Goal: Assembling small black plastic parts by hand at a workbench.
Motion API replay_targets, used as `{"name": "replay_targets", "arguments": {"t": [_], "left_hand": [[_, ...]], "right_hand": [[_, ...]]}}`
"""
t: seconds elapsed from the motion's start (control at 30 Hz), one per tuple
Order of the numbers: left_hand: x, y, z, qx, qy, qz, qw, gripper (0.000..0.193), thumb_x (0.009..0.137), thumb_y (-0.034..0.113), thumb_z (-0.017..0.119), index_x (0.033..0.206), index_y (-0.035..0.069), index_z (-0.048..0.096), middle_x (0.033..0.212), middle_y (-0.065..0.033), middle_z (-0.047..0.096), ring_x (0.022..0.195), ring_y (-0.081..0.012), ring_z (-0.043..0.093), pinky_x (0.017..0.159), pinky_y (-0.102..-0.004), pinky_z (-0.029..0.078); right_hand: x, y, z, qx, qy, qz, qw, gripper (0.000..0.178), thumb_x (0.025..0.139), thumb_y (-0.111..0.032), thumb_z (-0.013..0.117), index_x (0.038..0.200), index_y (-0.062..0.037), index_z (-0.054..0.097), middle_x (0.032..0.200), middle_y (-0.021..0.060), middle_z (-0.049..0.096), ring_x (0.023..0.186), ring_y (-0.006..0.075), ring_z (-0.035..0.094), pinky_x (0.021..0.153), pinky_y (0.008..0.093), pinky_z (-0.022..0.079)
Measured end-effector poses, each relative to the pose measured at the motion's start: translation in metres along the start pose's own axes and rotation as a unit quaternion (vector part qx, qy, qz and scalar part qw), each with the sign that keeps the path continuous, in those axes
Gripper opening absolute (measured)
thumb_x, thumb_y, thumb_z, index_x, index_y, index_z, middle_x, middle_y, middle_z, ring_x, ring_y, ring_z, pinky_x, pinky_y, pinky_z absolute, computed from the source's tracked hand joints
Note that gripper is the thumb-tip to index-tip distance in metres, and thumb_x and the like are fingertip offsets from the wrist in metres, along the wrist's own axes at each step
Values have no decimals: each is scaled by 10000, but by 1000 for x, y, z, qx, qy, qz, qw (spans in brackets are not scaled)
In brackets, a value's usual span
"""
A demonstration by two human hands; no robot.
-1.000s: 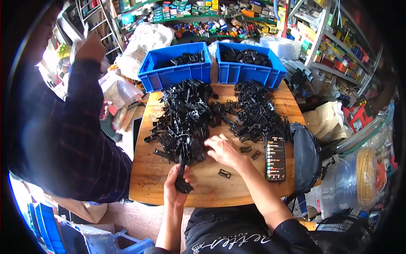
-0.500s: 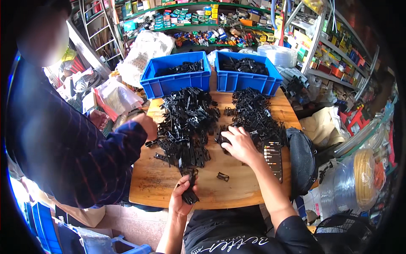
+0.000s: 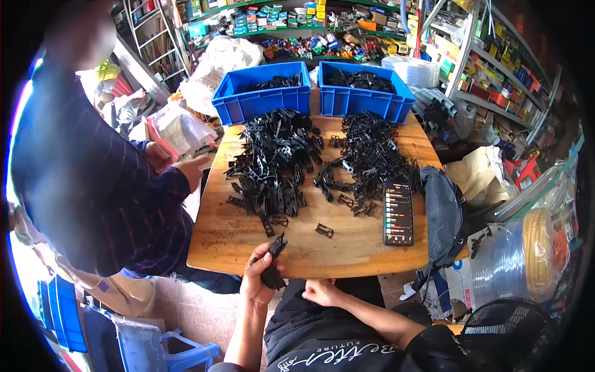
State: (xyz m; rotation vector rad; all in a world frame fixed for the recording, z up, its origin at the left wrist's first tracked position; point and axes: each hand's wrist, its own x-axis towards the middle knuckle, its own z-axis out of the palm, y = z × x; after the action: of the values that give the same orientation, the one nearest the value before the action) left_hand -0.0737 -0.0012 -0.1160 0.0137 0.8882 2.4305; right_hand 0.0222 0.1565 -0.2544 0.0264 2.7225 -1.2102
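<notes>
Gripping a small bundle of black plastic clips (image 3: 273, 263) at the near edge of the wooden surface (image 3: 365, 248), the left hand (image 3: 257, 279) has its fingers curled and pressed around the bundle, whose top sticks up above the surface's rim. The right hand (image 3: 322, 291) rests just below that edge, close to the lap, its fingers loosely curled and holding nothing that can be seen. Judging by how things lie, only a handful has been gathered so far: two big heaps of the same clips, the left heap (image 3: 273, 161) and the right heap (image 3: 372, 158), cover the middle of the surface, and a few strays such as a lone clip (image 3: 323, 230) lie between them and the hands. Two blue bins (image 3: 263, 102) (image 3: 365, 99) at the far edge hold only shallow layers of black parts, so most of the pile appears unsorted. A smartphone (image 3: 398, 212) lies face up right of the strays, beside a dark grey bag (image 3: 443, 214) draped over the right edge. Another person in a dark striped sleeve (image 3: 124, 186) stands at the left, one hand near the surface's corner, crowding that side.
</notes>
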Motion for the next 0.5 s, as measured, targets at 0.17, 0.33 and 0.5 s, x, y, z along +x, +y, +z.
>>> {"name": "replay_targets", "arguments": {"t": [0.17,0.33,0.5], "left_hand": [[-7,4,-2,-36,-34,6,999,266,819,69,589,1079,58,538,959,-73,562,746,-144,501,630,-275,449],[-9,3,7,-18,-41,-2,999,252,815,45,579,1061,77,541,907,-53,531,705,-128,469,620,-268,435],[-12,1,-6,-24,-32,-7,999,230,810,30,576,1033,81,552,900,-59,529,702,-138,473,616,-272,439]], "right_hand": [[-31,-57,-19,173,-155,-123,965,300,785,-300,640,718,-16,569,677,148,596,669,236,619,612,367,455],[-7,0,-16,-76,117,-133,981,356,811,-347,595,703,-14,530,637,172,574,648,342,592,578,417,441],[-30,-36,-19,6,-175,-205,963,281,805,-256,529,694,2,522,660,216,551,690,382,577,598,452,435]]}}
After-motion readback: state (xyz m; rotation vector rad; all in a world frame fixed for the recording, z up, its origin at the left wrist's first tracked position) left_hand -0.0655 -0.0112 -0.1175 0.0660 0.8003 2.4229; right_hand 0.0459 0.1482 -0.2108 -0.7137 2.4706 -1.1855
